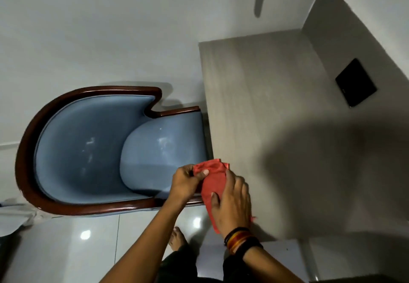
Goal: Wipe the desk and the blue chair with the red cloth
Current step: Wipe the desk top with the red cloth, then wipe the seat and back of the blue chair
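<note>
The red cloth (213, 179) lies bunched over the near left corner of the grey wood-grain desk (276, 110). My left hand (188, 183) pinches its upper end between thumb and fingers. My right hand (232, 203), with bangles at the wrist, lies flat over the cloth's lower part, fingers wrapped around its edge. The blue chair (88, 150) with a dark wooden rim stands to the left of the desk, its seat pushed against the desk's side.
A black flat rectangular object (355, 83) lies at the far right of the desk by the wall panel. Glossy white floor tiles (88, 249) surround the chair. A crumpled white cloth (15, 216) lies on the floor at far left. My bare foot (177, 238) stands below.
</note>
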A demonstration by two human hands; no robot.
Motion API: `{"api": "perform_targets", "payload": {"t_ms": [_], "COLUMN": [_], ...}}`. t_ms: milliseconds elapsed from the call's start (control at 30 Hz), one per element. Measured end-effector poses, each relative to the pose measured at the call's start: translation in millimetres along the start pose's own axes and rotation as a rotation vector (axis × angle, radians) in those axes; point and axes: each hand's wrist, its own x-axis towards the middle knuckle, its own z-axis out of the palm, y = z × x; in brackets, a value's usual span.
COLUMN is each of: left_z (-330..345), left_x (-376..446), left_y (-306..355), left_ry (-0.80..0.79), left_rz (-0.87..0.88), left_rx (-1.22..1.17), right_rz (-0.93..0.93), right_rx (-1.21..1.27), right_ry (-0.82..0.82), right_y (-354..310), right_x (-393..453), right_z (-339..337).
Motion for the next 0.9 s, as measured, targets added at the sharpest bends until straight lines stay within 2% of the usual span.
{"api": "perform_targets", "payload": {"t_ms": [133,267,367,500,633,667,733,767,833,900], "left_z": [-66.5,-150.2,-194.9,-229.4,-241.3,-239.6,-230.8,-228.1,-223.8,-236.1], "left_x": [10.0,49.8,96.4,171.2,234.1,247.5,257.3,258.6,269.6,269.4], "left_y": [-9.6,-2.7,8.9,5.9,-20.4,-34.5,-66.6,-77.7,-112.6,-114.7], "left_ry": [-0.118,-0.270,-0.352,-0.378,-0.371,-0.419,-0.626,-0.744,-0.901,-0.766], "left_rz": [0.073,0.197,0.324,0.509,0.810,0.915,0.955,0.951,0.882,0.954], "left_rx": [-0.045,0.103,0.334,0.768,1.109,1.182,1.429,1.563,1.581,1.475], "right_rz": [0.177,0.272,0.230,0.065,-0.118,-0.154,-0.200,-0.205,-0.160,-0.058], "right_rx": [0.335,0.611,0.497,0.075,-0.207,-0.298,-0.439,-0.462,-0.415,-0.212], "right_ry": [-0.170,-0.436,-0.357,-0.205,-0.167,-0.194,-0.307,-0.364,-0.504,-0.443], "right_y": [-42.4,-83.1,-103.4,-130.7,-126.4,-121.0,-107.1,-104.2,-84.6,-73.3], "right_x": [20.8,53.7,88.4,137.1,186.3,192.2,189.1,183.8,163.6,136.7], "right_z": [11.3,56.0,91.1,132.5,188.2,206.8,237.2,246.5,278.4,276.5]}}
